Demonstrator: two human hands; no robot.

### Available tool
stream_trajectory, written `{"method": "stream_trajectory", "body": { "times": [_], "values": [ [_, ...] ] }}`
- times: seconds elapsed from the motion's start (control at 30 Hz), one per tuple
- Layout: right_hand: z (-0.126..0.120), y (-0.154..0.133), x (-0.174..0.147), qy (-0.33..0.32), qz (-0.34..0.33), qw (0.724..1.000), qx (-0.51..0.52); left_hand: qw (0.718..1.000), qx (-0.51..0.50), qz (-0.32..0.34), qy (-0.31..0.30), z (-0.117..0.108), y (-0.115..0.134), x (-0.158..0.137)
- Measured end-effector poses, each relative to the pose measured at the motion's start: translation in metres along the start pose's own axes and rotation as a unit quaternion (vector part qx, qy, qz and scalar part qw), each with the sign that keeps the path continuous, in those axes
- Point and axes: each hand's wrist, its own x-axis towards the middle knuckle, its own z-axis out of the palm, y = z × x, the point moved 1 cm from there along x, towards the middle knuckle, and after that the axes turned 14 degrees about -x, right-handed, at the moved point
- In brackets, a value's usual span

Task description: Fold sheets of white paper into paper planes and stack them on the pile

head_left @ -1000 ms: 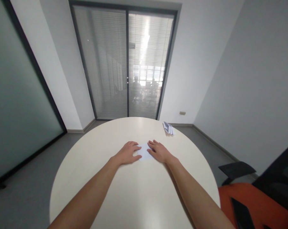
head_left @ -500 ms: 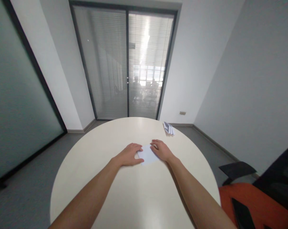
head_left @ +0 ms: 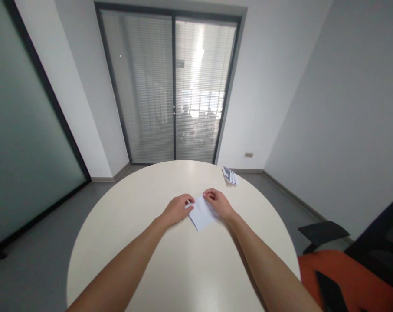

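A small white sheet of paper (head_left: 200,215), seemingly folded, lies between my hands on the round table, one corner pointing toward me. My left hand (head_left: 179,208) pinches its left corner between thumb and fingers. At the far right edge, the curled fingers and thumb of my right hand (head_left: 217,202) close on the paper. That hand covers part of the right side, so the edge beneath it is hidden.
The round cream table (head_left: 125,225) fills the middle. Near its far right edge sits a folded paper piece (head_left: 230,176) with dark printing. An orange chair (head_left: 342,277) with black armrests stands at the right. Beyond the table is a glazed door with blinds (head_left: 173,86).
The paper has turned a little, and its near corner now points toward me. Both hands went from lying spread at its sides to pinching its edges.
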Motion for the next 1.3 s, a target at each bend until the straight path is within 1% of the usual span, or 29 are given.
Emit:
{"method": "stream_trajectory", "body": {
  "times": [0.07, 0.17, 0.23, 0.3, 0.4, 0.47, 0.57, 0.63, 0.7, 0.77, 0.83, 0.93, 1.03, 1.1, 1.2, 1.3],
  "values": [
    [0.001, 0.000, 0.001, 0.003, -0.006, 1.000, 0.004, 0.999, -0.025, -0.027, 0.032, 0.000, -0.001, 0.002],
    [0.002, 0.005, 0.002, 0.040, -0.004, 0.999, -0.017, 0.994, -0.067, -0.044, 0.079, -0.002, -0.004, 0.006],
    [0.001, 0.010, 0.003, 0.068, 0.003, 0.997, -0.029, 0.991, -0.084, -0.041, 0.100, -0.003, -0.006, 0.008],
    [0.001, 0.015, 0.003, 0.075, 0.021, 0.997, -0.025, 0.988, -0.097, -0.028, 0.117, -0.004, -0.009, 0.010],
    [0.002, 0.017, 0.002, 0.053, 0.055, 0.997, 0.010, 0.982, -0.120, -0.010, 0.147, -0.006, -0.012, 0.012],
    [0.005, 0.014, 0.001, 0.027, 0.065, 0.996, 0.045, 0.978, -0.129, -0.010, 0.165, -0.007, -0.014, 0.013],
    [0.009, 0.007, -0.001, -0.015, 0.055, 0.994, 0.091, 0.973, -0.147, -0.024, 0.174, -0.005, -0.015, 0.012],
    [0.010, 0.002, -0.001, -0.029, 0.041, 0.995, 0.090, 0.972, -0.159, -0.034, 0.171, -0.004, -0.014, 0.012],
    [0.008, -0.002, -0.002, -0.021, 0.022, 0.998, 0.046, 0.970, -0.168, -0.034, 0.170, -0.003, -0.013, 0.013],
    [0.004, -0.006, -0.004, -0.003, -0.004, 0.999, -0.039, 0.969, -0.173, -0.019, 0.177, -0.003, -0.012, 0.013],
    [-0.001, -0.011, -0.005, 0.009, -0.032, 0.991, -0.133, 0.967, -0.167, 0.005, 0.194, -0.004, -0.009, 0.014],
    [-0.008, -0.020, -0.008, 0.032, -0.067, 0.967, -0.243, 0.968, -0.128, 0.033, 0.211, -0.008, -0.005, 0.013],
    [-0.012, -0.025, -0.009, 0.056, -0.100, 0.942, -0.314, 0.979, -0.052, 0.047, 0.193, -0.011, 0.000, 0.009],
    [-0.013, -0.025, -0.009, 0.054, -0.112, 0.932, -0.342, 0.985, 0.010, 0.040, 0.166, -0.012, 0.003, 0.006],
    [-0.014, -0.022, -0.009, 0.033, -0.120, 0.922, -0.367, 0.990, 0.083, 0.005, 0.114, -0.013, 0.005, 0.002],
    [-0.013, -0.020, -0.010, -0.003, -0.131, 0.916, -0.380, 0.991, 0.118, -0.019, 0.063, -0.013, 0.006, 0.001]
  ]
}}
